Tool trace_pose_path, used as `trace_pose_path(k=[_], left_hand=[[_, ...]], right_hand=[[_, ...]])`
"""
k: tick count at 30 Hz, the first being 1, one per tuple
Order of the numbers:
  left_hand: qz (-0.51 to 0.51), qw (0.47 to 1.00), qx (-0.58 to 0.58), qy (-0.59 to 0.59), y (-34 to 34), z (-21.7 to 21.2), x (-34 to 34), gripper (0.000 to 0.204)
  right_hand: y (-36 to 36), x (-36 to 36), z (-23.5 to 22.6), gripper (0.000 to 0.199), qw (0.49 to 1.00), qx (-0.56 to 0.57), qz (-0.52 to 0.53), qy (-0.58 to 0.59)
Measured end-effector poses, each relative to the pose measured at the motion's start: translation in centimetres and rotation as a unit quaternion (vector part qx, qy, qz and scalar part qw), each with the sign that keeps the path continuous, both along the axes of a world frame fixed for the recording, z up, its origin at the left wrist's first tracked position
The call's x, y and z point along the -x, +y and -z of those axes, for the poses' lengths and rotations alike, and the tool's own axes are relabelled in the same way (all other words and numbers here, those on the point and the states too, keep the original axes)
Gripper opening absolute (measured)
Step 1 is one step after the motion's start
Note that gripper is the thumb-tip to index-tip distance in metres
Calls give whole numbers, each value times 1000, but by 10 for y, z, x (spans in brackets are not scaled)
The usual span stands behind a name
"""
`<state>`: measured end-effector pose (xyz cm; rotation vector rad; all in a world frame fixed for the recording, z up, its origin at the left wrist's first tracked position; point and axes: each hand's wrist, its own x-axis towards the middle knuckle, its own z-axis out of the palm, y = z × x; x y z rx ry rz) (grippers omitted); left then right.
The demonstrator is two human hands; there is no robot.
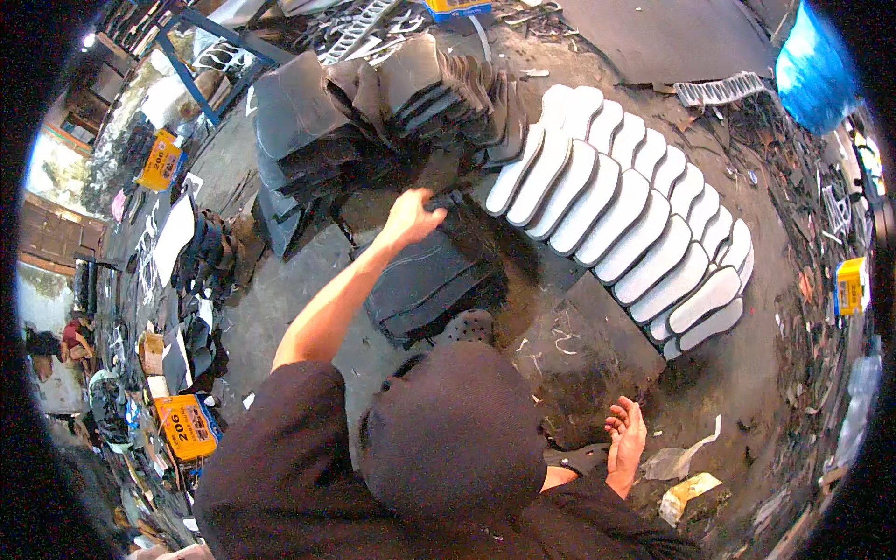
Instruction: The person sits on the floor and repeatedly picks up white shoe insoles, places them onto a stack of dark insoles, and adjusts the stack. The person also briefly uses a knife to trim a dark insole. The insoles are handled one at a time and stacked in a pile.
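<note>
- As we leaned over the floor, our left hand [411,217] pressed its fingers onto the top of a stack of dark sole sheets [429,280], gripping the uppermost one.
- Our right hand [625,439] hung released, palm up, holding nothing, near a black sandal [579,457].
- Beside the stack lay overlapping rows of white insoles [635,224]; behind it, a leaning pile of dark cut soles [411,93].
- We judged a careless pull could drag the stack askew, or topple that pile onto the white rows.

Stack of sheets [431,275] lay on the floor [280,308], left hand [411,217] upon its far edge. Row of overlapping insoles [625,210] lay right of the stack; heaped cut pieces [392,103] behind it. Right hand [627,439] rested near and right of it.
</note>
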<state>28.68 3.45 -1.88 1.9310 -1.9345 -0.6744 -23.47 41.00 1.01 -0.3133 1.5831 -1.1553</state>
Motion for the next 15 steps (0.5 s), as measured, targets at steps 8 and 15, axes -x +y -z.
trace_pose_path(k=[8, 15], left_hand=[[-122, 987, -74, -77, 65, 23, -21, 96], [-69, 992, 56, -92, 70, 15, -35, 52]], right_hand=[[-2, -10, -6, 41, 999, -26, -29, 11], [-7, -27, -6, 46, 997, -5, -67, 30]])
